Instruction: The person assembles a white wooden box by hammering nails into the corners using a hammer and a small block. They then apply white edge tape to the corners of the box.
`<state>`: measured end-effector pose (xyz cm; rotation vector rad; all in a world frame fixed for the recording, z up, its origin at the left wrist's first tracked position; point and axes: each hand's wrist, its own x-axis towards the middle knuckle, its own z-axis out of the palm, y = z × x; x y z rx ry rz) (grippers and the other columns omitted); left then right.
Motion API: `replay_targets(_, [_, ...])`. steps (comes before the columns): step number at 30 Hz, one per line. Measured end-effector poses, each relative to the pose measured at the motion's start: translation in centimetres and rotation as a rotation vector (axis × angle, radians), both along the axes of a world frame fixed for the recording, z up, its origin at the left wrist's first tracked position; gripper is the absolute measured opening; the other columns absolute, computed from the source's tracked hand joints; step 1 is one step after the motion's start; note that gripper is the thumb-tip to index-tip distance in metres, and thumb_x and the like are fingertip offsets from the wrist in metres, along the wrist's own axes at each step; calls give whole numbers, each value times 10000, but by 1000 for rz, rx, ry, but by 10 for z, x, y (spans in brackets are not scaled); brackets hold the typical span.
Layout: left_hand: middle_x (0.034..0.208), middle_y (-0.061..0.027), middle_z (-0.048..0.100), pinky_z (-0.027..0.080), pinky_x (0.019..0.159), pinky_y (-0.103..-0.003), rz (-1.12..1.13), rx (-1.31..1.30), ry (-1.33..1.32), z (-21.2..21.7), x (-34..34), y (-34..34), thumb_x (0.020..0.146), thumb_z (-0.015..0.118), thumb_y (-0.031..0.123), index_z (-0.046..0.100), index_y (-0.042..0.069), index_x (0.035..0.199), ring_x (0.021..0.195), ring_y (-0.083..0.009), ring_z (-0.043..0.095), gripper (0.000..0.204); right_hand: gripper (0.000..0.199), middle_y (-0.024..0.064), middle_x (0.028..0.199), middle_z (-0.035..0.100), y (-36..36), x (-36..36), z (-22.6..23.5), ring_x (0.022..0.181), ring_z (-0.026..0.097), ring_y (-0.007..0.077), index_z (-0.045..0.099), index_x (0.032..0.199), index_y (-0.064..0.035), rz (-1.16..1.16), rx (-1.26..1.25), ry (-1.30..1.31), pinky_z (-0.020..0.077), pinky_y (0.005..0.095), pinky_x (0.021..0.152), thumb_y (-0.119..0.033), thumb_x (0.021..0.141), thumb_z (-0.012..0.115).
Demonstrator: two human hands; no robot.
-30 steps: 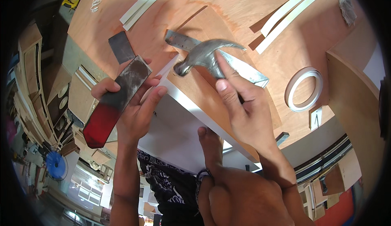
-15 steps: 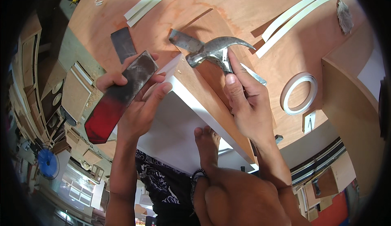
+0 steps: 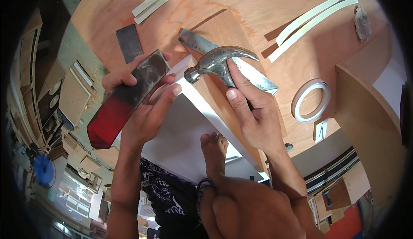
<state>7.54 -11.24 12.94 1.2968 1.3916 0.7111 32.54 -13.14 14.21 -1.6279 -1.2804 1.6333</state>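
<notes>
My left hand point(image 3: 146, 118) grips a flat, dark grey block with a red angled end point(image 3: 114, 116), tilted with the red end toward the lower left. The fingers and thumb are wrapped about its sides. In my right hand point(image 3: 260, 120) is a claw hammer point(image 3: 213, 62), held near the head, the thumb along the handle. Its striking face points left toward the block, and the two are apart. Behind the hammer, a steel ruler point(image 3: 258, 79) lies across a wooden board point(image 3: 228, 28). Below both hands stands a white panel piece point(image 3: 172, 123) with a wood-faced edge.
On the plywood table lie a dark rectangular plate point(image 3: 129, 43), pale strips point(image 3: 165, 0) at the back, more curved strips point(image 3: 314, 22) at the right, and a white roll of banding point(image 3: 295, 103). A curved wooden piece point(image 3: 365, 92) stands far right. My bare foot point(image 3: 214, 153) rests on the white panel.
The hammer has moved left and slightly down, nearer the block, uncovering more of the steel ruler. My left hand and the block have hardly moved.
</notes>
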Motion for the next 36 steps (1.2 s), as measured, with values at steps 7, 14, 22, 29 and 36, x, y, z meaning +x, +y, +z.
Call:
replay_targets(7, [1364,-201,591,601,1029,-337,-50,38,128,3,-3,0,935,731,-124,251,64,1300,1144,-204,713,631,498,240,1346,742,3,3,0,1238,692,189,538,1581,-51,-232,-317,-4,491,308,1058,-234,1124,614])
replay_targets(14, [1411,-121,552,576,1060,-311,48,42,-2,-5,-5,-8,941,755,-82,459,-18,1373,1163,-168,697,528,503,182,1466,692,3,3,-7,1337,638,196,527,1589,-37,-52,-55,82,455,311,1117,-253,1140,592])
replay_targets(22, [1448,-107,493,556,1058,-302,-235,188,246,-13,-13,-3,920,729,-124,448,9,1351,1205,-179,658,531,499,193,1350,751,-1,-1,-9,1208,659,152,539,1586,-62,-17,27,20,472,318,1081,-203,1115,626])
replay_targets(29, [1236,-65,630,521,977,-281,230,-272,-82,9,24,10,919,748,-79,427,37,1370,1119,-120,620,566,537,135,1174,767,-2,-6,-17,935,595,126,527,1594,-51,-166,-25,8,510,292,921,-218,1101,659])
replay_targets(36, [1192,-48,612,500,901,-288,185,-261,47,1,30,17,931,756,-61,283,116,1368,965,-93,582,668,569,-7,911,536,9,-14,-9,778,480,83,532,1231,-11,-121,-239,12,467,264,710,-213,880,932])
